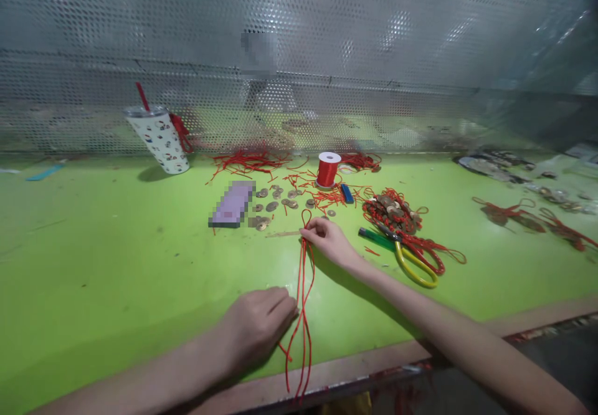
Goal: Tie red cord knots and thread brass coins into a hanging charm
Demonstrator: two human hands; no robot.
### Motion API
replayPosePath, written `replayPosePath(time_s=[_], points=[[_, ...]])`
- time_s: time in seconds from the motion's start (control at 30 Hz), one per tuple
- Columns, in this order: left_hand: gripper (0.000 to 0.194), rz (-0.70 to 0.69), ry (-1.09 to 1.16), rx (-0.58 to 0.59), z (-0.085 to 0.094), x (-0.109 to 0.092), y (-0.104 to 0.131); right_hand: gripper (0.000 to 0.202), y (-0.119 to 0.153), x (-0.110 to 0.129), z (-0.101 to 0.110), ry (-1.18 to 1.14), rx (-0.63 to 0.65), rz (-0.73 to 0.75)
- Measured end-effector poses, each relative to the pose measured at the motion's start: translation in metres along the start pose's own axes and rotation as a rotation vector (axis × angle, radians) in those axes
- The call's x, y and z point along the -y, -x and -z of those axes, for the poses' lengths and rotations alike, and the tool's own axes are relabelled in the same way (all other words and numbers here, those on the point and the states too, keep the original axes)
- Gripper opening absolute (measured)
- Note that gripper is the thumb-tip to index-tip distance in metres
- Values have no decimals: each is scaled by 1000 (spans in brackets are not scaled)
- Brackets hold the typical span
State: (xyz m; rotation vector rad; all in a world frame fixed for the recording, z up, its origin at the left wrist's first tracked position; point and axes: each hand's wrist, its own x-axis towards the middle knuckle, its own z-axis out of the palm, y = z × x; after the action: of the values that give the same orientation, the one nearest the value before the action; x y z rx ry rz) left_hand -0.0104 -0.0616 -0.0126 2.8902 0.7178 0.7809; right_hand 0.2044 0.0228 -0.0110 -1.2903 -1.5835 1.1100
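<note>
My right hand point(327, 240) pinches a red cord point(306, 278) just below a small loop at its top. Several strands of the cord trail from there over the near part of the table to its front edge. My left hand point(264, 321) is closed, palm down, low and to the left of the strands. One strand runs into its fingertips, and a short red end shows beneath it. The fingertips themselves are mostly hidden. Loose coins point(272, 205) lie just beyond my right hand.
Scissors point(415, 265) with yellow and red handles lie right of my right hand, by a pile of coins on red cord point(390, 209). Behind are a red spool point(328, 171), a blue lighter point(346, 193), a purple phone point(233, 203) and a tumbler point(161, 138). Perforated mesh point(299, 103) rises along the back.
</note>
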Motion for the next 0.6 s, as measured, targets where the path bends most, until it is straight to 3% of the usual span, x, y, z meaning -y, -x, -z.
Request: replayPosePath(time_s=[0.2,0.47,0.6], points=[[18,-110,-72,33,8,-22,11,20,-1,-1,-1,25,2,-7],[19,-185,-40,137,10,-22,8,24,-10,3,0,112,2,45],[23,-143,62,140,13,-22,5,22,-11,3,-4,139,-58,31]])
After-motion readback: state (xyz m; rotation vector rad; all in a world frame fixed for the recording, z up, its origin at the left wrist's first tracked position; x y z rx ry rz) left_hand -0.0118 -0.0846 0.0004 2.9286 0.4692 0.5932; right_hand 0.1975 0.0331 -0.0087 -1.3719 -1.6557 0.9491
